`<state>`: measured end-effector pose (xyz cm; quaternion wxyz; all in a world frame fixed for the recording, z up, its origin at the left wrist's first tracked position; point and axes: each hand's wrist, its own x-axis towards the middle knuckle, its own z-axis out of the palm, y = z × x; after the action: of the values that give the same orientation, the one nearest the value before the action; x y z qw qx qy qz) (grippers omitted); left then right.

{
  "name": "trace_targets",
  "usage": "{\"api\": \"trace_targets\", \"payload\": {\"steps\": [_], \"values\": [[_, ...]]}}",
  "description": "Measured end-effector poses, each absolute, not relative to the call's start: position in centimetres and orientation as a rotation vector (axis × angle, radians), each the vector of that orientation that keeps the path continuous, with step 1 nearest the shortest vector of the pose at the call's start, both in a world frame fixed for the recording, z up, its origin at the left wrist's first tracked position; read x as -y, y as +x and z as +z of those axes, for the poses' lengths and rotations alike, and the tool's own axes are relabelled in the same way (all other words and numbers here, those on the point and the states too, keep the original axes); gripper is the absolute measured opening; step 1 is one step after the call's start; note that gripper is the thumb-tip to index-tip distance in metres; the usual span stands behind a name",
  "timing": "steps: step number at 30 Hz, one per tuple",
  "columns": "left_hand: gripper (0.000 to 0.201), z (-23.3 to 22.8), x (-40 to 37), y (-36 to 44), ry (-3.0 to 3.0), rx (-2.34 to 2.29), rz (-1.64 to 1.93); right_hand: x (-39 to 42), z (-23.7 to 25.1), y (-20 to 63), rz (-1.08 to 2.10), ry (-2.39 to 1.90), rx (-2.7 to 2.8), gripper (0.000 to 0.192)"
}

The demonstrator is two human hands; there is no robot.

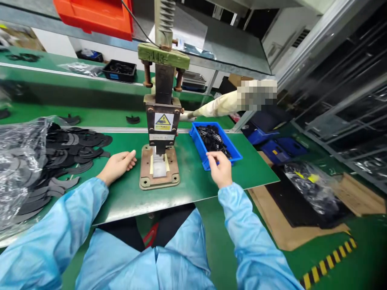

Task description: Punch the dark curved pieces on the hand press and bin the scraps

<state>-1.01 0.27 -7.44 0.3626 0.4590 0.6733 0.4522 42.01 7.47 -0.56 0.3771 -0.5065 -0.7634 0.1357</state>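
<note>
My left hand (118,166) is just left of the small hand press (163,129), its fingers curled in and the thumb along the top; nothing shows in it. On the press base (146,169) a pale clear block (159,168) sits under the black ram. My right hand (220,169) is closed at the near edge of the blue bin (198,147), thumb and fingers brought together. Whether a small part is between those fingertips cannot be seen. Small black parts (213,139) fill the bin.
Dark curved pads (65,151) lie heaped at left beside a clear plastic bag (21,165). The press's pale lever (217,105) slants out to the right. A black bin (120,71) and an orange-red bin (96,16) stand behind. Cardboard (272,221) lies at lower right.
</note>
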Motion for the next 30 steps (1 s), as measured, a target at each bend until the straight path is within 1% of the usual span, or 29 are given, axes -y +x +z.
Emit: {"api": "trace_targets", "payload": {"steps": [3,6,11,16,20,25,27,30], "values": [[0.042,-7.7,2.0,-0.5,1.219,-1.755,1.197,-13.2,1.5,44.6,0.28,-1.565,2.007,0.035],[0.041,-8.0,2.5,-0.3,1.229,-1.745,1.245,-17.1,2.1,46.1,0.306,-1.8,2.144,0.042],[0.045,-8.5,2.1,-0.5,1.252,-1.733,1.258,-19.2,1.4,46.4,0.348,-2.053,2.309,0.044],[0.045,-8.6,1.9,-0.6,1.261,-1.724,1.272,-19.7,1.3,45.5,0.31,-2.168,2.277,0.043],[0.049,-8.4,1.7,-0.4,1.231,-1.691,1.335,-19.5,2.3,45.3,0.271,-2.095,2.169,0.042],[0.056,-8.5,1.2,-0.5,1.18,-1.618,1.429,-17.4,3.7,45.4,0.259,-1.765,1.91,0.025],[0.056,-8.5,1.1,-0.7,1.133,-1.572,1.49,-15.3,3.4,44.6,0.304,-1.581,1.784,0.026],[0.052,-8.4,1.0,-0.9,1.037,-1.5,1.632,-10.7,1.7,42.1,0.457,-1.337,1.656,0.031]]}}
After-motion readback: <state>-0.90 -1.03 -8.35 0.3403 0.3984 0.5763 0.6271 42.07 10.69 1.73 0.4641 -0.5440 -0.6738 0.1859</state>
